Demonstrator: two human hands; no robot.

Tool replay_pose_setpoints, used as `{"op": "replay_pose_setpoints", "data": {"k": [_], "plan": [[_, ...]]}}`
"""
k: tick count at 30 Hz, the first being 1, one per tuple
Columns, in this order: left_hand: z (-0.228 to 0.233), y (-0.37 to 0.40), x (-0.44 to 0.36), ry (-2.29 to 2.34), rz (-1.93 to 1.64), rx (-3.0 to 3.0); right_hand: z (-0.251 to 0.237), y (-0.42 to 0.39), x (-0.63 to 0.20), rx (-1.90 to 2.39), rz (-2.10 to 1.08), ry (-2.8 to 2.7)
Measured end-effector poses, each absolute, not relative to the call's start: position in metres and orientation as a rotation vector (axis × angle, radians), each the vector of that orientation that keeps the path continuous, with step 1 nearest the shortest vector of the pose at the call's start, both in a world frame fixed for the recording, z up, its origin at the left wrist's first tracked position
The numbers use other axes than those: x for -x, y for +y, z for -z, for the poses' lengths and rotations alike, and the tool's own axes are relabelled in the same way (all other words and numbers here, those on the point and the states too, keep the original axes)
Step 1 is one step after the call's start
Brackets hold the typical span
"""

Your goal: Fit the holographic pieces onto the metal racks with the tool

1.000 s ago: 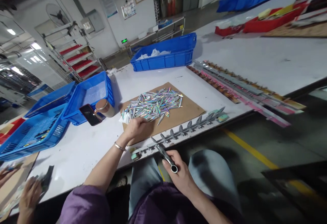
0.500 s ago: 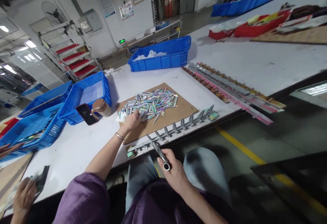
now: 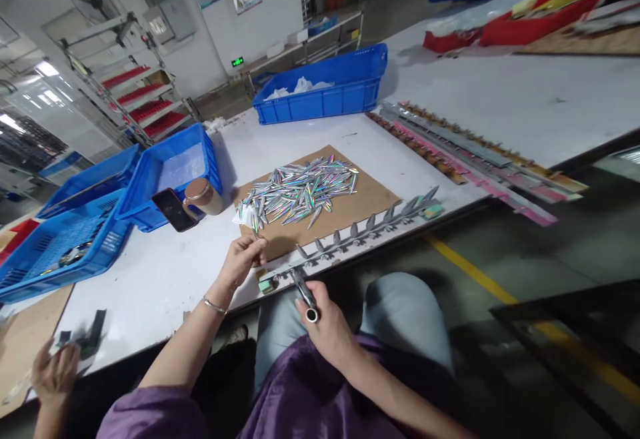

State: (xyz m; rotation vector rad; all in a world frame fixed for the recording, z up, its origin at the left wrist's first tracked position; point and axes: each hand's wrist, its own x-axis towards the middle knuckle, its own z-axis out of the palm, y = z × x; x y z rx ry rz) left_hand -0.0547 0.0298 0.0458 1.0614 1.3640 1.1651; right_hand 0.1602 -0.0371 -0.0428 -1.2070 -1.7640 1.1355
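- the left hand, just left of the middle of the frame, has its thumb and fingertips closed together, pinching what looks like a small slim piece that pokes up over the cardboard's near edge.
- the right hand, lower middle, has its fingers wrapped round a dark tool; the tool's round, hollow end faces me, and its far end reaches the left stretch of the rail, though i can't tell whether they touch.
- that rail slants from the lower middle up toward the right along the tabletop edge, with grey leaf-shaped pieces standing along it and a green block by its left end.
- in the centre of the frame, a heap of shiny silvery slivers lies on brown cardboard.
- left of the heap there's a lidded mug with a phone just beside it, near a blue crate.
- lower left, another person's hand is near a dark strip.
- right of centre, long pink and grey bars lie side by side.
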Motion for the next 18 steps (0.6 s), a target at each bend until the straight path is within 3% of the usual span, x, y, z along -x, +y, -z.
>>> {"op": "replay_pose_setpoints", "data": {"k": [4, 6, 18], "plan": [[-0.033, 0.025, 0.054, 1.43, -1.193, -1.165, 0.046, -0.04, -0.154, 1.351, -0.347, -2.248], [-0.029, 0.023, 0.052, 1.402, -1.138, -1.208, 0.046, -0.041, -0.152, 1.355, -0.165, -2.333], [-0.036, 0.025, 0.038, 1.343, -0.85, -1.896, 0.046, -0.041, -0.156, 1.321, -0.138, -2.312]]}}
